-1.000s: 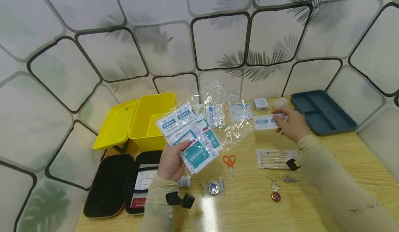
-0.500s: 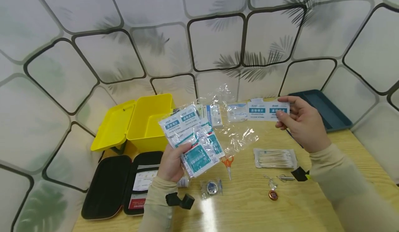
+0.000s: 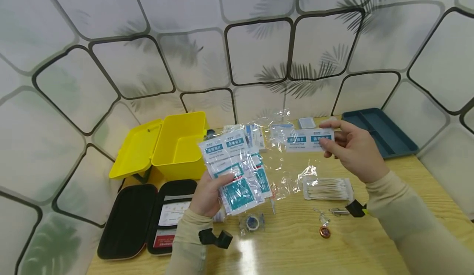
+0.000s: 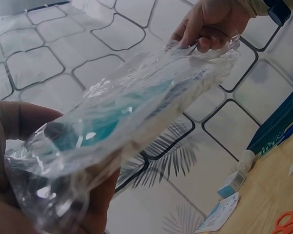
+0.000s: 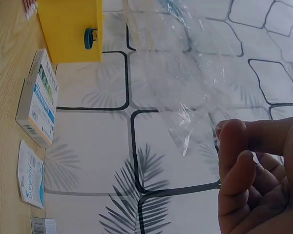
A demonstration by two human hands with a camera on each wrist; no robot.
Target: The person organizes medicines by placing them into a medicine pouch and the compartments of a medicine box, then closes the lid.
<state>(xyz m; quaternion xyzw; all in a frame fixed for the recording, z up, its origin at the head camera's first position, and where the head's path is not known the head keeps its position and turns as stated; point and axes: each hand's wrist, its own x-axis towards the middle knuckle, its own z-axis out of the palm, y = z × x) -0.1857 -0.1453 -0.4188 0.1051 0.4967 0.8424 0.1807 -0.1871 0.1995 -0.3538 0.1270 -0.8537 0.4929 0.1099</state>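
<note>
My left hand (image 3: 207, 195) holds a clear plastic bag (image 3: 309, 172) with white and teal alcohol pad sachets (image 3: 240, 195) in it. The thumb lies across the front of the sachets. Toward the right, my right hand (image 3: 355, 151) pinches a white and blue strip of alcohol pads (image 3: 301, 139) between thumb and fingers, raised above the table. The bag's loose end spreads between the two hands. In the left wrist view, the right hand (image 4: 215, 22) appears at the far end of the bag. The strip does not show in the right wrist view.
An open yellow box (image 3: 181, 139) and an open black case (image 3: 127, 221) stand at left. A blue divided tray (image 3: 400, 143) lies at right. Bagged cotton swabs (image 3: 328, 189), a wrapped tape roll (image 3: 253, 223) and orange scissors (image 4: 288, 224), partly hidden in the head view, lie on the table.
My right hand has lifted the alcohol pad strip from near the tray toward me, then moved it slightly left and down. The left hand has shifted the bag a little right.
</note>
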